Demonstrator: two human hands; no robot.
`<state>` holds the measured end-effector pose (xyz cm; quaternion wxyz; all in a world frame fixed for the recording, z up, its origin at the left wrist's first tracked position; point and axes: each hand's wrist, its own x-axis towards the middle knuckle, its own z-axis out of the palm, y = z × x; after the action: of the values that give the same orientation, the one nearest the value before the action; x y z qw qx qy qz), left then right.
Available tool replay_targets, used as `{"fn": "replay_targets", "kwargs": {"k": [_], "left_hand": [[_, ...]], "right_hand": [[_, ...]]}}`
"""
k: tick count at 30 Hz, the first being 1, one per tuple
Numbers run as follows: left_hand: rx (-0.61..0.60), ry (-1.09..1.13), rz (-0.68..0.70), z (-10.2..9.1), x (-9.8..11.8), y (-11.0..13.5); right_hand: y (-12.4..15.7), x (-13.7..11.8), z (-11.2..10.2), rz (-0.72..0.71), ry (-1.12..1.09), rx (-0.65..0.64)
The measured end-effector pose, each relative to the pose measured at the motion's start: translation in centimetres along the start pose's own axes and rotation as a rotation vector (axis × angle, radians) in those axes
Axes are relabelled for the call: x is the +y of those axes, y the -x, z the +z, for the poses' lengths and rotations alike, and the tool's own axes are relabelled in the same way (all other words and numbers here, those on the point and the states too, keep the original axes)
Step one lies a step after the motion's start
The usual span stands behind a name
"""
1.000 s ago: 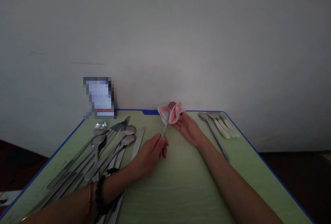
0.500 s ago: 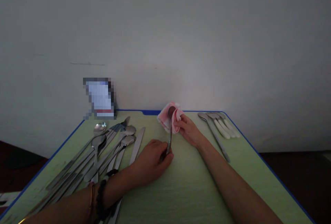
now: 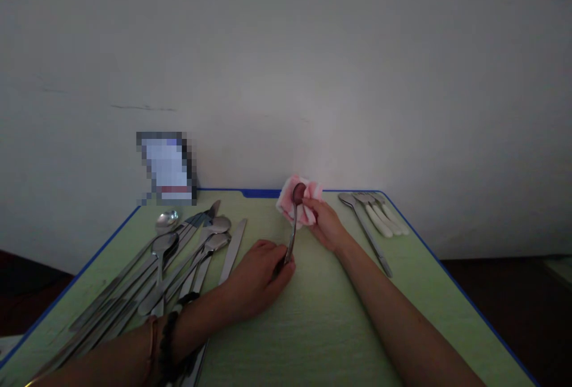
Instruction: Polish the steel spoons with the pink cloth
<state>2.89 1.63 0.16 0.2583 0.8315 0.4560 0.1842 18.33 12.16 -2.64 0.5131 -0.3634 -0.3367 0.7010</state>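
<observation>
Over the middle of the table, my left hand (image 3: 263, 279) is closed on the handle end of a metal spoon (image 3: 293, 229), which points away from me. The spoon's bowl lies against a pink and white cloth (image 3: 288, 199). My right hand (image 3: 328, 223) is closed on that cloth and holds it behind and beside the bowl, with fingertips close to the bowl's right edge. Part of the right hand's fingers is hidden by the cloth. A table knife (image 3: 233, 250) lies just left of my left hand.
Left on the green table (image 3: 330, 327) is a pile of metal spoons (image 3: 217, 242) and knives, partly under my left forearm. On the right lie another spoon (image 3: 366, 235) and several white-handled forks (image 3: 379, 220). A blurred-out screen device (image 3: 167, 166) leans against the wall (image 3: 286, 77).
The cloth has shifted around the spoon's bowl and is more bunched, with my right fingers now nearer the bowl. My left hand keeps its hold on the handle. The view has turned slightly right.
</observation>
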Motion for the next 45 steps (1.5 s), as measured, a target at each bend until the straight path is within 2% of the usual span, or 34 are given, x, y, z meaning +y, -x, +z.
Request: {"fn": "replay_targets", "kwargs": {"k": [2,5,10,16,22,32,45], "left_hand": [[0.002,-0.013,-0.005,0.0,0.0,0.0],[0.015,-0.006,-0.012,0.0,0.1,0.2],[0.027,0.033,-0.02,-0.1,0.1,0.3],[0.079,0.2,-0.103,0.0,-0.1,0.3],[0.096,0.238,-0.1,0.3,-0.5,0.2],[0.02,0.205,-0.03,0.0,0.0,0.5],[-0.018,0.182,0.031,-0.1,-0.1,0.7]], "right_hand": [[-0.1,-0.2,0.0,0.013,-0.106,0.015],[0.3,-0.7,0.3,0.012,-0.186,-0.063],[1.0,-1.0,0.8,-0.076,-0.079,-0.099],[0.7,-0.6,0.5,-0.021,-0.046,-0.034],[0.6,-0.6,0.1,-0.002,-0.086,-0.026],[0.5,-0.7,0.3,0.004,-0.12,0.013],[1.0,-0.8,1.1,-0.033,0.025,-0.067]]}}
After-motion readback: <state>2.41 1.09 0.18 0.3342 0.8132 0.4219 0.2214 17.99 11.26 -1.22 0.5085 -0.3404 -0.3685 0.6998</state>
